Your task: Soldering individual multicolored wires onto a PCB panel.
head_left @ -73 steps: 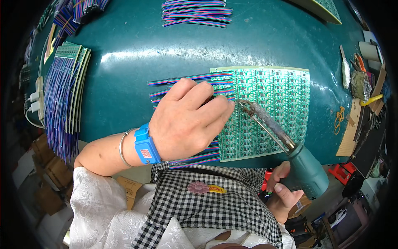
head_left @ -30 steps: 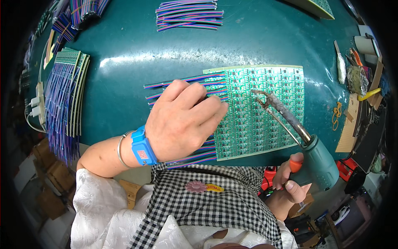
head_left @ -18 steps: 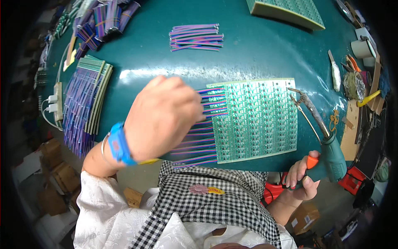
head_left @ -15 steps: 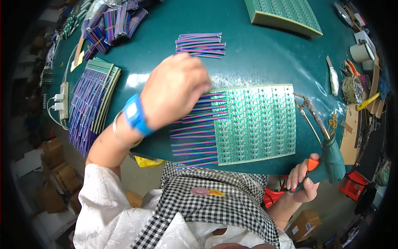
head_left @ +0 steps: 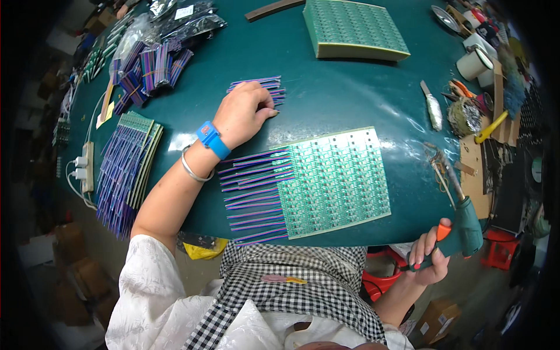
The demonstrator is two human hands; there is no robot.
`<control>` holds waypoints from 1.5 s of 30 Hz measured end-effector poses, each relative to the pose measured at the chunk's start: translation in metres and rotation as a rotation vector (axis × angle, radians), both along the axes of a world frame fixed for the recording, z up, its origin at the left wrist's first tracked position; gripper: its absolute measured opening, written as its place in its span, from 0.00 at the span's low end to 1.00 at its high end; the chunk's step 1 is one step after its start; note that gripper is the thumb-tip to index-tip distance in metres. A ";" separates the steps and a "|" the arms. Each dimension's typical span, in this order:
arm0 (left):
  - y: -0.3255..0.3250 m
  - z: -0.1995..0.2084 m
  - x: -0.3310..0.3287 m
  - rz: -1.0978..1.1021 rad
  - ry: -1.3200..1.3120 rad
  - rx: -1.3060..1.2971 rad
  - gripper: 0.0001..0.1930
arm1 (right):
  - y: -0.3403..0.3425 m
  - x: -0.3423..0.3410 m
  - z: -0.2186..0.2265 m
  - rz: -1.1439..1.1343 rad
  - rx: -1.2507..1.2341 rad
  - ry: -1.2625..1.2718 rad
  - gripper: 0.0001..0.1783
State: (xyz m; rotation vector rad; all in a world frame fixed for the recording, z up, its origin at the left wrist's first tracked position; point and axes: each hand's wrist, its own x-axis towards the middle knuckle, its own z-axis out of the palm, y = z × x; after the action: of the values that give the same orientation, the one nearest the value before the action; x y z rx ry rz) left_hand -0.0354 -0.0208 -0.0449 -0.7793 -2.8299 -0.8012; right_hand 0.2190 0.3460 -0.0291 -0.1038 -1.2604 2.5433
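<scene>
My left hand (head_left: 245, 115) rests over a small pile of blue, pink and black wires (head_left: 275, 86). Its fingers are curled together at the pile's near side, and what they pinch, if anything, is hidden. In my right hand (head_left: 429, 256), at the table's near right edge, is a soldering gun (head_left: 468, 224) with a green body and an orange trigger. Its metal tip points up and away over the table. Between my hands lies a green circuit board panel (head_left: 335, 184), with a row of short wires (head_left: 254, 207) sticking out from its left side.
At left, wired panels (head_left: 125, 169) are stacked beside a power strip (head_left: 87, 169). Bundled wires (head_left: 154, 70) lie at the far left. A thick stack of panels (head_left: 359, 29) stands at the back. A knife (head_left: 431, 105), a mug (head_left: 472, 64) and a solder-wire ball (head_left: 465, 115) sit right.
My left hand has moved from the panel's upper left corner up to the loose wire pile. The right hand still holds the soldering gun. The whole view has shifted slightly.
</scene>
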 end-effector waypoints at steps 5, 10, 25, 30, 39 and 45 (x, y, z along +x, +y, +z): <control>0.008 0.005 0.003 -0.070 0.113 -0.087 0.08 | 0.020 -0.016 0.018 -0.106 0.025 0.082 0.34; 0.027 0.014 0.009 -0.010 0.045 0.338 0.04 | 0.053 -0.041 0.030 -0.226 0.052 0.217 0.32; 0.016 0.035 0.075 -0.144 -0.067 0.294 0.05 | -0.023 -0.045 -0.018 0.088 0.090 0.044 0.35; 0.012 0.018 0.106 -0.249 0.037 0.243 0.12 | -0.053 -0.039 -0.022 0.166 0.343 -0.068 0.39; 0.011 -0.003 0.111 -0.282 0.013 0.186 0.16 | -0.063 -0.010 -0.006 0.205 0.280 -0.222 0.40; 0.005 -0.006 0.109 -0.335 -0.021 0.214 0.17 | -0.066 0.014 0.008 0.321 0.202 -0.411 0.38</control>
State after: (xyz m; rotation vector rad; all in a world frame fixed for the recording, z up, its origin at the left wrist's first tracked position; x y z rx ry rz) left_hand 0.0736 -0.0162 -0.0509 -1.2310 -2.6037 -1.1382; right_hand 0.2332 0.2804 -0.0207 -0.4308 -1.8101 2.7310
